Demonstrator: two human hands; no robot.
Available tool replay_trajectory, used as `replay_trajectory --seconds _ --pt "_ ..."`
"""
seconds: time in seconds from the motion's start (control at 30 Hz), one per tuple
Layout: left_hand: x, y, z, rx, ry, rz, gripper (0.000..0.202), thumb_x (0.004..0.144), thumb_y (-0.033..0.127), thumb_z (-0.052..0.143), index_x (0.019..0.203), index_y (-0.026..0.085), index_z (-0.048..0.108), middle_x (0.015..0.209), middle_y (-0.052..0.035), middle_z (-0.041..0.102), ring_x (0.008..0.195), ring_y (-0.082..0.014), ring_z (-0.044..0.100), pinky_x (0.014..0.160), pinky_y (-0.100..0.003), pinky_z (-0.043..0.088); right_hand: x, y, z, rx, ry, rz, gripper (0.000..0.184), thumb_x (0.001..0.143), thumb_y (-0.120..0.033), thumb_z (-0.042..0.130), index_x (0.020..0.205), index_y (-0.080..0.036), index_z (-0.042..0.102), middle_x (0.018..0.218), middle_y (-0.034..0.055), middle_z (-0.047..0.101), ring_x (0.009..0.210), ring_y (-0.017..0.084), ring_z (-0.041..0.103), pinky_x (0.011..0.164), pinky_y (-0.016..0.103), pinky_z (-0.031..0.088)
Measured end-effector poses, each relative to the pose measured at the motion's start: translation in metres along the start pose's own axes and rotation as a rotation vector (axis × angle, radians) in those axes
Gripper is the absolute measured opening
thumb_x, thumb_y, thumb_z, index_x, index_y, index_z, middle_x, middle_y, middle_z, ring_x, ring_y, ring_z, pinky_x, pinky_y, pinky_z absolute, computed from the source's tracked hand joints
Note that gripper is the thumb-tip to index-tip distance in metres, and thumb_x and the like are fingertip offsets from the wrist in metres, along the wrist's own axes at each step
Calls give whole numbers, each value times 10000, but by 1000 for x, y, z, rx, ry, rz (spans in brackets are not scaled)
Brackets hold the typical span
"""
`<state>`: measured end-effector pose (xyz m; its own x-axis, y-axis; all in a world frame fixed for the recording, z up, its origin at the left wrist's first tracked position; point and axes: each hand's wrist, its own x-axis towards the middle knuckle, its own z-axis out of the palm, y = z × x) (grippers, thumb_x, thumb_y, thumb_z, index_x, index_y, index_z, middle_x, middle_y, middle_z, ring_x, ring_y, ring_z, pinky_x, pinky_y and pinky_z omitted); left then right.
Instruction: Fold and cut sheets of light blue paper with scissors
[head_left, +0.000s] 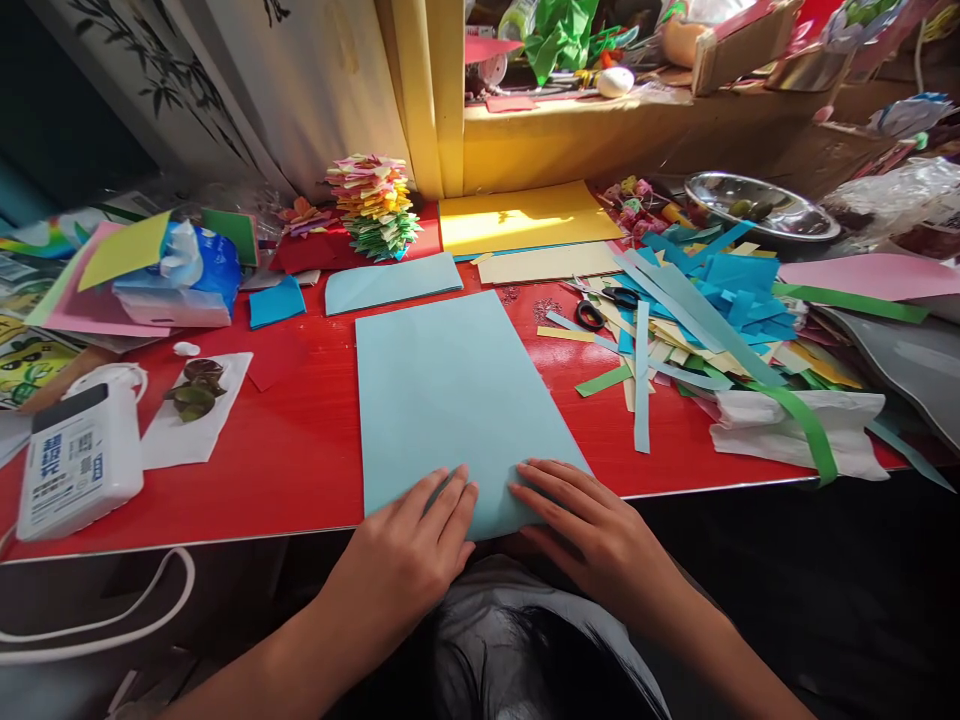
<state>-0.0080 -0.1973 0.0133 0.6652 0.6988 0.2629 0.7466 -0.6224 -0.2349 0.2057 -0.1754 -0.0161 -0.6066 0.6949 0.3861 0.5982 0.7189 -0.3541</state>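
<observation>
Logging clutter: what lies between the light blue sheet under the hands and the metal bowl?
Scissors and a heap of cut paper strips, with red tabletop showing, in the head view.

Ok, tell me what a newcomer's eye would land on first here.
Probably the large light-blue sheet at the middle of the red table, with the left hand and right hand on its near end. Behind it, the multicoloured layered paper tower stands out, and to the right lies a messy heap of paper strips.
</observation>
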Motion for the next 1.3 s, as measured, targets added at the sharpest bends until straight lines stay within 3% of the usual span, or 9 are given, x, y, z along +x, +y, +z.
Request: replay_trajectory --seconds 0.33,0.63,1.3 --pt "2 1 0 -62 17 -42 309 804 274 528 1060 114 593 1092 -92 639 950 -214 605 698 -281 507 -2 -2 8 6 121 4 312 786 -204 575 1087 -130 603 1147 99 598 1129 209 496 955 378 451" --pt "2 -1 -1 -166 -42 -126 359 813 373 513 1079 142 585 1128 -88 620 975 -209 588 707 -286 513 3 -3 -5 132 -47 111 311 805 -223 547 1109 -214 607 1194 59 573 1161 209 474 953 372 453" --pt "8 15 6 65 151 11 283 811 204 486 971 10 616 952 -175 673 893 -262 636 671 -300 525 4 -3 -7 84 -14 77 304 785 -193 564 1084 -207 622 1169 61 590 1130 213 507 952 381 452"
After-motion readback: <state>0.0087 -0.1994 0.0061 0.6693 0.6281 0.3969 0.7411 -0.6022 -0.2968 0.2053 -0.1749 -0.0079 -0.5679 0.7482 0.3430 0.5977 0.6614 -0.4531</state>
